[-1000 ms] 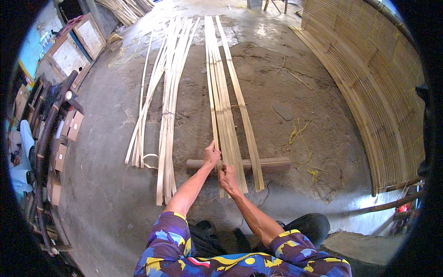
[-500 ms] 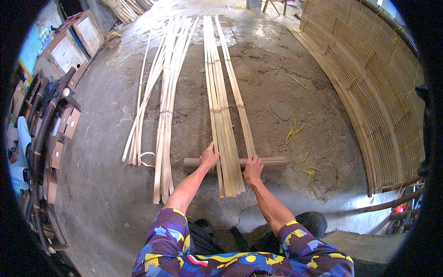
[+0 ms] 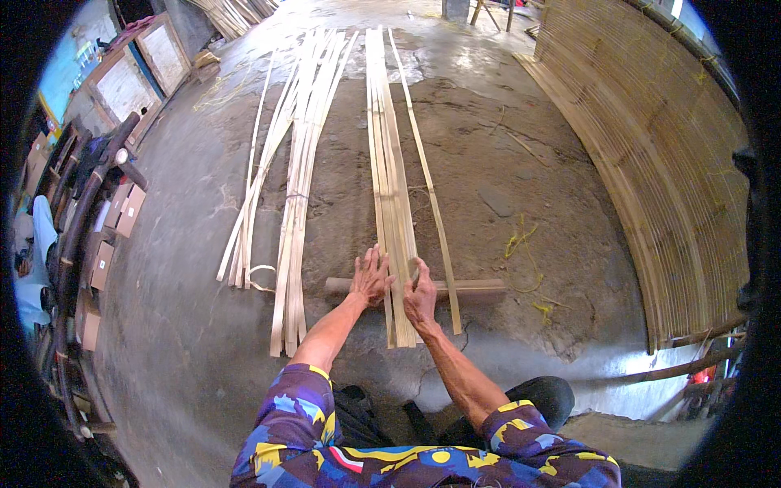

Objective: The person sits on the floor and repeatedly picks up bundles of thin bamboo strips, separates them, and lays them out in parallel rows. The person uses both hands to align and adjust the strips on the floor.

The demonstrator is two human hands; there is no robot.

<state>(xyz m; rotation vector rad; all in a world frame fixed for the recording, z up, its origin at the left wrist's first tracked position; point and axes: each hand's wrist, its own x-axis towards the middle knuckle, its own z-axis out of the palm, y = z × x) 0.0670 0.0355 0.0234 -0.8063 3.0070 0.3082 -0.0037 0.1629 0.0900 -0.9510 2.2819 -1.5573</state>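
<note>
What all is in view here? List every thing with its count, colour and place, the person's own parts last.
bamboo strips under the hands: a tight row, pale tan, laid lengthwise mid-floor, across the wooden bar
single strip: one, pale tan, just right of that row
loose strip bundle: many, pale, left of the row
wooden bar: one, brown, crosswise under the strips' near ends
woven bamboo mat: one, tan, at right
cardboard boxes: several, brown, far left
framed boards: two, upper left
concrete floor: grey
left hand: flat on the bar, at the row's left edge
right hand: on the row's right edge
</note>
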